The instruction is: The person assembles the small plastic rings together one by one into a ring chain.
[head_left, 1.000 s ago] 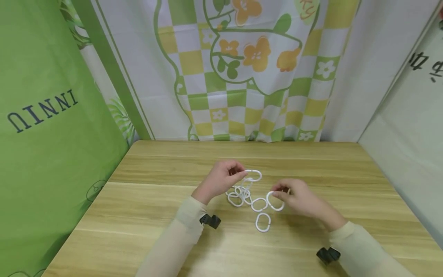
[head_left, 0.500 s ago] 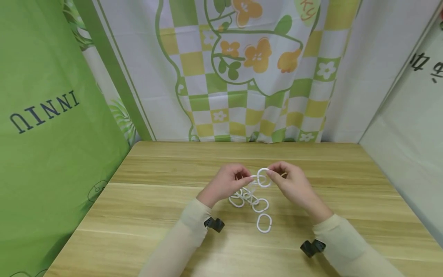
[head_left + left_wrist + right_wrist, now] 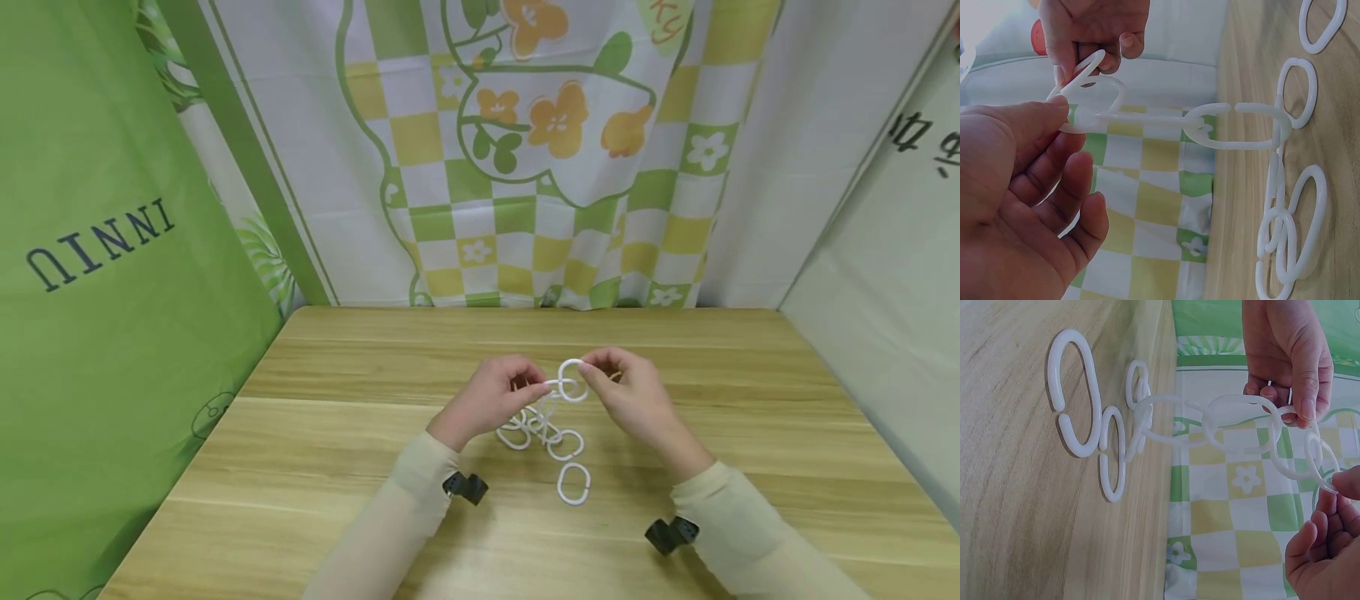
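In the head view my left hand pinches the end link of a white plastic chain between thumb and fingers. From that hand several joined links run down to a small heap on the tabletop. My right hand pinches another white C-shaped link, held up against the end link. The two links cross each other in the right wrist view; whether the gap has passed fully over is hard to tell. One separate link lies nearer the body, and a second link lies beside the heap.
The wooden table ends against a checked, flower-printed curtain. A green cloth hangs on the left and a pale one on the right. Black wrist cameras sit on both sleeves.
My right hand has lifted its link from beside the heap and carried it up and left to the link in my left hand. The left hand has shifted slightly right.
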`<state>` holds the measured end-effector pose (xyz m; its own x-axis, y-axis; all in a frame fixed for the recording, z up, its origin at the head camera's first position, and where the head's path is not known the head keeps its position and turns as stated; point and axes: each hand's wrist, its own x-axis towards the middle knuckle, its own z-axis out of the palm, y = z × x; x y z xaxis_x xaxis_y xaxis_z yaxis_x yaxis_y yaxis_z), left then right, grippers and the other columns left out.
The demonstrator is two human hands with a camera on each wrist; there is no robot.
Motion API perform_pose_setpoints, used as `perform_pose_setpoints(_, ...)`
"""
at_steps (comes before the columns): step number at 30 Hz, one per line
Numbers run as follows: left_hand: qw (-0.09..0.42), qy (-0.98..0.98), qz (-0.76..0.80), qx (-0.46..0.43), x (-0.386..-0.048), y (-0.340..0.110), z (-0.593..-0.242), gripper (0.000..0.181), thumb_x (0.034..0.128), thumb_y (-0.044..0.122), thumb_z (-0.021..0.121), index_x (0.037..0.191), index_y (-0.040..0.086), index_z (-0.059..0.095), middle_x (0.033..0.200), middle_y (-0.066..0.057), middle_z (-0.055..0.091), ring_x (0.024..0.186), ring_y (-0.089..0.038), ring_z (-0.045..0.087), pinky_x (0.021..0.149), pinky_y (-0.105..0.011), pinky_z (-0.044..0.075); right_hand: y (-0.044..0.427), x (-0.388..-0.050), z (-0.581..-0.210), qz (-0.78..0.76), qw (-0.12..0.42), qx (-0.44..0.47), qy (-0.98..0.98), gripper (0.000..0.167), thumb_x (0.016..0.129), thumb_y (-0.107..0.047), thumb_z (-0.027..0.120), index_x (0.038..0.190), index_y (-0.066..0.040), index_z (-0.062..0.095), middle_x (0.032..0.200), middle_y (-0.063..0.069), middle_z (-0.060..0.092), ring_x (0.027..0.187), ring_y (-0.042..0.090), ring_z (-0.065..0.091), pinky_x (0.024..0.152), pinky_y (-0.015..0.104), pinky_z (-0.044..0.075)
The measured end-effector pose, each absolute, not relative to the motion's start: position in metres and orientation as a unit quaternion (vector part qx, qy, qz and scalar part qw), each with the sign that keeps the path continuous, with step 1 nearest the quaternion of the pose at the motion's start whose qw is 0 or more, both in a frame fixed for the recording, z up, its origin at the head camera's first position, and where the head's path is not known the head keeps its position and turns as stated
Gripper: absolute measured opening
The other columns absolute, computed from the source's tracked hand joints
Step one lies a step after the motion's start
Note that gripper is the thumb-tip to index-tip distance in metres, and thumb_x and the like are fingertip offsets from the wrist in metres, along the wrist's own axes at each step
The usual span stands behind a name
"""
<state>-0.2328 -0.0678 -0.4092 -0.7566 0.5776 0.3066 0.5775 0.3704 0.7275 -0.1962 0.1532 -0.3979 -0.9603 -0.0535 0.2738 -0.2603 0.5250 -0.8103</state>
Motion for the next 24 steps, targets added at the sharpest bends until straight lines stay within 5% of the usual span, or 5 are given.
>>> perform_pose_setpoints(24,-0.004,0.827,0.431,0.361,-0.2317,-0.0668,-0.4082,0.008,0.0949,0.021,0.068,0.091,0.014,0.07,0.077,0.008,0.06,0.066,-0.015,0.056,0.057,-0.023,0.046,0.1471,-0.1983,-0.403,0.476,0.126,0.075,-0.867,0.017,0.096,-0.02,0.065,0.098,-0.003,0.069,0.081,0.006,0.064,0.072,0.02,0.056,0.058,0.027,0.047)
